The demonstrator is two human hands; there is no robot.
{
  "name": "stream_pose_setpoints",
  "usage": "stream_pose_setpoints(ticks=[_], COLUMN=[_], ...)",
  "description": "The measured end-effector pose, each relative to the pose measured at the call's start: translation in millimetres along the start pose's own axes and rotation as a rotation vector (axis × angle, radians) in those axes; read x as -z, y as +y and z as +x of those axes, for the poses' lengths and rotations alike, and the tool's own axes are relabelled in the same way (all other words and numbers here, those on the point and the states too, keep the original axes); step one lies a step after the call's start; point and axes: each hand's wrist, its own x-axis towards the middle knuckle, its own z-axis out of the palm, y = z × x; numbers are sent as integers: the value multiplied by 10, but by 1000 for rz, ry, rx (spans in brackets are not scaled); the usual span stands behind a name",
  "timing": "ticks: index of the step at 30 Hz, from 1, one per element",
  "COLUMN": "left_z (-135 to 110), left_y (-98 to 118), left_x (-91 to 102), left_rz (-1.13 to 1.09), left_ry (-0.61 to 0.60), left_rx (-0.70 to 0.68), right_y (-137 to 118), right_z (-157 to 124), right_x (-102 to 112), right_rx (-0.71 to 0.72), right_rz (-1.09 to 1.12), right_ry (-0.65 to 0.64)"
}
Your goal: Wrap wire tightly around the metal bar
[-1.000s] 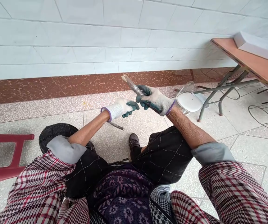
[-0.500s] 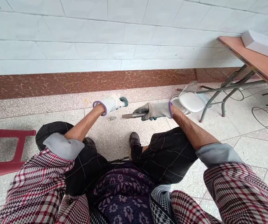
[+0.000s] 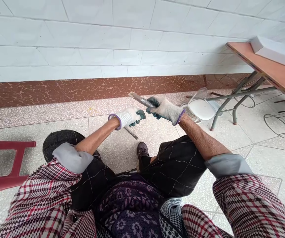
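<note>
Fingers (image 3: 154, 111) of the right hand (image 3: 165, 109), dark green at the tips under a white knit glove, are closed around a silver-wrapped stick (image 3: 141, 99). Its free end juts up and leftward out of the grip, pale and bare at the tip (the silvery wrap looks wound round and round). Just left of those fingers, and below the stick, sits the left hand (image 3: 129, 117) in a matching glove; its fingers are bent inward and pressed near one another, though I cannot tell whether they pinch anything. A thin grey rod (image 3: 131, 133) slants out below them, its upper part hidden behind that hand, so whether they hold it cannot be made out.

Below the hands, toward the body, are a dark shoe (image 3: 142, 150) on the speckled floor (image 3: 107, 145) and black checked trousers (image 3: 179, 165). Well to the left of the fingers stands part of a red plastic stool (image 3: 20, 162). Right of the right hand is a round white seat (image 3: 201, 109) with a clear upright piece. Farther right come a folding-leg table (image 3: 271, 62) bearing a white box (image 3: 277, 53), and a loop of dark cable (image 3: 278, 135) on the floor. Beyond the fingertips run a red-brown marbled skirting (image 3: 97, 89) and a white tiled wall (image 3: 122, 36).
</note>
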Motion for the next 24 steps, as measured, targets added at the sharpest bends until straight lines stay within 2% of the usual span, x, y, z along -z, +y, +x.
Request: stream_pose_setpoints(ticks=[3,6,8,10,13,16,20,24], left_z=[-3,1,11,16,4,2,87,171], left_y=[-17,-42,-62,-81,-94,-79,-69,-88], left_x=[37,78,95,105,94,47,30,97], left_rz=[-1,36,114,186,226,261,305,386], left_ry=[1,13,17,23,36,31,36,109], left_rx=[-5,6,12,10,-1,-28,-59,-48], right_y=[126,219,211,146,6,-76,-60,-62], right_z=[68,106,88,33,-75,-143,-172,-208], right_x=[-28,-41,-43,-39,-27,-20,-31,-77], right_rx=[45,44,-9,-61,-41,26,55,79], right_rz=[-243,-362,-238,-1,291,467,735,820], right_ry=[105,113,88,33,-57,-105,-208,-371])
